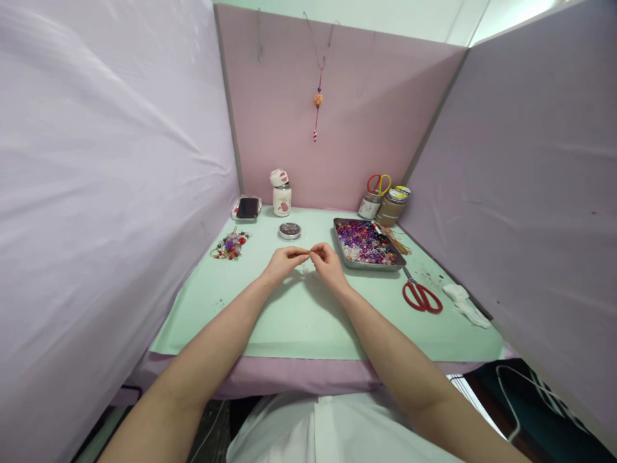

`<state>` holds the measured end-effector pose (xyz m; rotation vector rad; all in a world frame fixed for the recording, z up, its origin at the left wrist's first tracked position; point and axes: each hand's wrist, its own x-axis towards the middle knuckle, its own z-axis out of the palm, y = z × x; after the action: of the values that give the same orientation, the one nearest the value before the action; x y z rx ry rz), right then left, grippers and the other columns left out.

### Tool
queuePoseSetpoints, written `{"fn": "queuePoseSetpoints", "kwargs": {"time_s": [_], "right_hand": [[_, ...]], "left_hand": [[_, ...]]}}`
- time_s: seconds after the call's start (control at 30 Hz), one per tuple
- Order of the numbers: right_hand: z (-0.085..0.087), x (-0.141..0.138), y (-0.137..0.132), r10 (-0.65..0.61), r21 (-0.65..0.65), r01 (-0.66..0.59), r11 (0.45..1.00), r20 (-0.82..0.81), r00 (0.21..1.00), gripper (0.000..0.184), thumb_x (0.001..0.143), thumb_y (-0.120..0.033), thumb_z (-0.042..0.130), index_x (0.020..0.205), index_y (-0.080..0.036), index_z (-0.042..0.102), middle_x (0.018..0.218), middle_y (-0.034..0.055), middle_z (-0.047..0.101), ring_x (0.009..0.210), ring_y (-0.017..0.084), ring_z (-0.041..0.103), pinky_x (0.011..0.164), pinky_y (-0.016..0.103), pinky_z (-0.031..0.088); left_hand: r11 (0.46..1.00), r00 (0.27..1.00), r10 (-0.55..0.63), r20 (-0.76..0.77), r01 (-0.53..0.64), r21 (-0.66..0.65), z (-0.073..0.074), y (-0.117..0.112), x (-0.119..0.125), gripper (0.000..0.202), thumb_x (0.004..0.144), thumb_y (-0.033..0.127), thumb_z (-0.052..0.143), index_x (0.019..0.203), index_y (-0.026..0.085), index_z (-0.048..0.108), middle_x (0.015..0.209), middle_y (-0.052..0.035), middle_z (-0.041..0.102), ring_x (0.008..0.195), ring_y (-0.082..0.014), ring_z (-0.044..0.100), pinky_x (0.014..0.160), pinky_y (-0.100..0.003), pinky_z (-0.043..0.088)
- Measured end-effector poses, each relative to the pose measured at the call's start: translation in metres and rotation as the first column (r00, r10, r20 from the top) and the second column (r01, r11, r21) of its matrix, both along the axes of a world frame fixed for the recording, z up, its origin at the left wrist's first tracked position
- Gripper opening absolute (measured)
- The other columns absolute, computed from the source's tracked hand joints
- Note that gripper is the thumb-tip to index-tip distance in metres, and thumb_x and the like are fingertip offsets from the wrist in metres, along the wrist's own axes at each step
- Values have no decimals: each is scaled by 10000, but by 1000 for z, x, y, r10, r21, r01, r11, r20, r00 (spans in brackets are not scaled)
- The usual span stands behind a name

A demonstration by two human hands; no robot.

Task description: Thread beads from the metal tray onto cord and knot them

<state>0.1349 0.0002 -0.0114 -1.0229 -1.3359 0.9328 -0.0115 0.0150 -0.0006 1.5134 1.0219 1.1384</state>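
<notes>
Over green mat (289,325), left hand (284,260) and right hand (328,260) pinching one tiny piece (309,253), one bead tray (373,267), one red scissors (422,298)

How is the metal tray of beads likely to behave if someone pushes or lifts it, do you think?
The tray is shallow and flat-bottomed, so it would probably slide, not tip. Its beads look loose and heaped, so tilting would likely spill them.

Tray (376,266) w/ beads (364,243) R; scissors (422,298) before it; tin (290,230) L.

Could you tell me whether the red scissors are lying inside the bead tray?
No, the scissors lie on the mat, outside the tray's near right corner.
</notes>
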Motion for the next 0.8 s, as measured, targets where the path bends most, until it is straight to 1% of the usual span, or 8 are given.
{"fn": "queuePoseSetpoints", "kwargs": {"time_s": [0.07, 0.13, 0.27, 0.43, 0.53, 0.63, 0.73, 0.8], "right_hand": [[1, 0, -1, -27, 72, 24, 997, 41, 999, 138, 762, -327, 567, 785, -203, 511, 699, -29, 519, 610, 108, 444, 586, 250, 360], [2, 1, -2, -19, 91, 12, 996, 77, 997, 149, 773, -344, 559, 772, -202, 514, 702, -24, 519, 623, 117, 450, 604, 259, 366], [4, 1, -4, 2, 66, -11, 998, 124, 992, 171, 773, -374, 549, 775, -206, 518, 699, -18, 527, 608, 126, 453, 595, 270, 370], [1, 2, -2, -42, 45, 36, 998, 132, 990, 199, 755, -377, 570, 853, -207, 535, 695, -19, 550, 589, 124, 457, 579, 263, 370], [3, 3, -3, -57, 49, 49, 998, 172, 984, 191, 752, -384, 575, 799, -200, 556, 675, -17, 555, 581, 121, 450, 579, 262, 367], [7, 3, -6, -39, 57, 28, 998, 205, 978, 201, 750, -392, 576, 726, -193, 559, 654, -16, 550, 577, 119, 447, 584, 262, 373], [10, 3, -8, -12, 56, -1, 998, 222, 975, 196, 749, -385, 571, 712, -192, 561, 631, -25, 540, 568, 115, 440, 584, 260, 374], [10, 3, -8, -11, 57, -2, 998, 221, 975, 184, 745, -371, 572, 702, -193, 555, 628, -29, 535, 566, 111, 435, 584, 258, 372]], "left_hand": [[1000, 1000, 2, 2, -2, -8, 0, -1, 0, 306, 645, 361, 714, 857, 142, 740, 839, -82, 707, 760, -174, 593, 765, -322, 448], [1000, 1000, 7, 21, -7, -20, 0, -1, 1, 305, 644, 358, 706, 855, 139, 738, 821, -79, 702, 735, -163, 580, 749, -317, 443], [998, 996, 30, 86, -26, -50, -2, 0, 1, 313, 628, 357, 713, 852, 139, 737, 811, -81, 699, 741, -164, 569, 730, -310, 437], [996, 989, 72, 126, -64, -67, -3, 6, -2, 323, 611, 346, 730, 866, 149, 739, 810, -78, 700, 738, -162, 564, 742, -317, 436], [994, 982, 79, 172, -64, -92, -2, 8, -3, 311, 593, 336, 746, 843, 153, 740, 819, -78, 700, 741, -154, 562, 757, -316, 431], [987, 963, 70, 259, -29, -157, -1, 7, -2, 275, 576, 307, 760, 800, 149, 732, 800, -70, 688, 731, -134, 553, 750, -300, 420], [974, 936, 43, 350, 38, -223, 2, 6, -2, 249, 562, 282, 773, 760, 141, 716, 767, -57, 670, 721, -115, 545, 741, -284, 410], [965, 924, 20, 381, 83, -250, 3, 5, -3, 249, 565, 282, 777, 753, 135, 706, 758, -50, 659, 718, -106, 543, 739, -275, 408]]}}
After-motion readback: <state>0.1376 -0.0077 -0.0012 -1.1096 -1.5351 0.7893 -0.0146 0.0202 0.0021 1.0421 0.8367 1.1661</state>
